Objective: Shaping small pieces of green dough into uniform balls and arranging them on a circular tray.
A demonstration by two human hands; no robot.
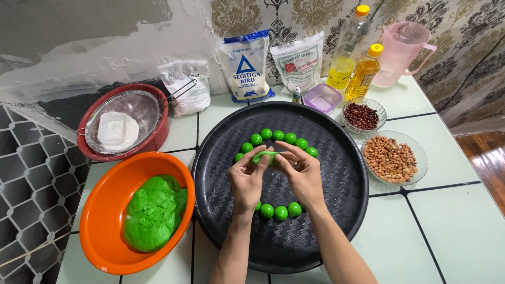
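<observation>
**Both hands pinch a strip of green dough over the black tray**

The left hand and the right hand meet above the middle of the round black woven-pattern tray, fingertips drawn together on a small flattened piece of bright green dough held between them. Thumbs and forefingers of both hands pinch its edges; the other fingers curl loosely beneath.

Around the hands, small glossy green dough balls lie on the tray in an arc beyond the fingers, and a few more sit near the wrists.

Just left of the tray stands a round orange plastic bowl holding a large lump of green dough. Behind it, a red bowl carries a metal sieve with white flour.

To the right, a clear glass dish of pale peanuts sits beside the tray, a smaller dish of dark red beans behind it.
</observation>
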